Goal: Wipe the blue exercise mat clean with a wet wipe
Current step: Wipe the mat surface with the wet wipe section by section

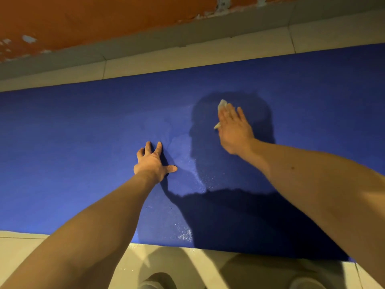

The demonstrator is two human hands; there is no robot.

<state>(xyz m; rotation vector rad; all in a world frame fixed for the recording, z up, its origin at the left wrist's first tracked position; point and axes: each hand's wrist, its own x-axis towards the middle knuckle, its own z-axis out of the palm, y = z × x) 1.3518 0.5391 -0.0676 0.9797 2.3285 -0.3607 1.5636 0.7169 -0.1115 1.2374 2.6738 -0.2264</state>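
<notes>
Sensibly, the left hand lay spread, bracing the blue exercise mat; the right hand pressed the wet wipe under straight fingers. Overlapping, even strokes looked best.

I count one blue mat. One wet wipe. Two hands: left hand, right hand. Two bare forearms, one per hand. Two grey rounded shapes at the bottom edge, knees or shoes, can't tell. One orange wall. One grey skirting strip. Two pale speckled patches on the mat.
</notes>
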